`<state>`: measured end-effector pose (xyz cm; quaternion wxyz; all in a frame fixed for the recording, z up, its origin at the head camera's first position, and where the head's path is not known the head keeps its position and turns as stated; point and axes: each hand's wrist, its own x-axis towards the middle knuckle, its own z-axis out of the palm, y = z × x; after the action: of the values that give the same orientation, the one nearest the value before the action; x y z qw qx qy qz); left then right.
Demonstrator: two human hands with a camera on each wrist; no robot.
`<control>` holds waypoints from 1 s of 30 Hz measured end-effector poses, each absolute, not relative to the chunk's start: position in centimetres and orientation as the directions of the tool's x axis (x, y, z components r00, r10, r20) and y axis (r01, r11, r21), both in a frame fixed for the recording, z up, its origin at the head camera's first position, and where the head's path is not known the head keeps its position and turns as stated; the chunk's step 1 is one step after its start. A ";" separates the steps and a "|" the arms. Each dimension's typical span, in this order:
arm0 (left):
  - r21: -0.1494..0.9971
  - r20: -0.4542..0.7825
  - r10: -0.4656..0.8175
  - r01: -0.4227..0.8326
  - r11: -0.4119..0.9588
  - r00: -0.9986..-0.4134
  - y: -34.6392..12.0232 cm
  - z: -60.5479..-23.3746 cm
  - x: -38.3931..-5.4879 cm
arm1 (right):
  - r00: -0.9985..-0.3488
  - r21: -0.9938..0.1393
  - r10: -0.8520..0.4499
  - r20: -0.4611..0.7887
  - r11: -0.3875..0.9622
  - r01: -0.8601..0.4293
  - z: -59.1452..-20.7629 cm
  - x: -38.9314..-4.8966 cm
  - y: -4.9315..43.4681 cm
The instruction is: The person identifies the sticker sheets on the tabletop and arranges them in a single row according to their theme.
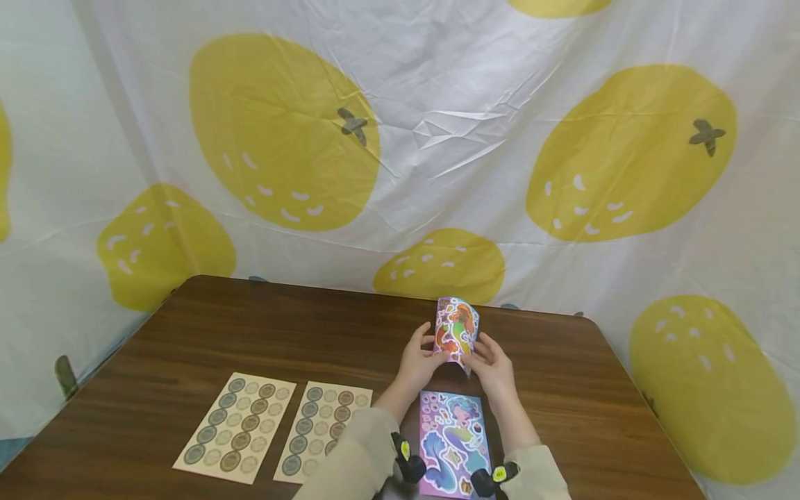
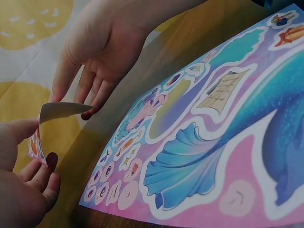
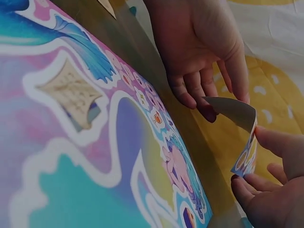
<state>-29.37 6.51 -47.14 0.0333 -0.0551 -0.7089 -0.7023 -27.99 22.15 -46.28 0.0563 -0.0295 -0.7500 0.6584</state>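
Observation:
A mermaid sticker sheet (image 1: 456,328), bent into a curve, stands between both hands over the far middle of the table. My left hand (image 1: 417,361) pinches its left edge, thumb on the printed face and fingers behind. The opposite edge is gripped by my right hand (image 1: 496,368) in the same way. From the wrist views, the curved sheet (image 2: 39,137) shows its plain grey back and a sliver of print. Below the wrists lies a second sticker sheet (image 1: 453,451) with a blue-tailed mermaid, flat on the table and partly covered by the wrist straps.
Two cream sheets of round stickers lie on the left: the outer sheet (image 1: 235,427) and the inner sheet (image 1: 321,423), partly hidden by the left sleeve. The brown wooden table (image 1: 300,326) backs onto a white cloth (image 1: 437,173) with yellow fruit prints.

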 end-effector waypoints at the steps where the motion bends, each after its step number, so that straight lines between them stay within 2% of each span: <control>1: 0.992 0.129 0.029 0.129 0.007 -0.991 6.5 -47.1 -29.3 | -0.992 -0.990 0.119 0.046 0.138 -0.029 -46.2 -27.9 22.2; 15: 0.977 0.204 0.038 0.206 0.059 -0.978 6.5 -47.0 -28.7 | -0.984 -0.974 0.163 0.074 0.225 -0.036 -45.5 -26.9 22.7; 30: 0.987 0.145 0.036 0.147 0.071 -0.989 6.1 -46.7 -27.8 | -0.968 -0.955 0.239 0.076 0.298 -0.001 -45.4 -26.2 23.5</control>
<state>-27.76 6.13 -46.69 0.0411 -0.0625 -0.7307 -0.6786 -26.16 23.53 -45.35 0.1024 -0.0745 -0.7991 0.5877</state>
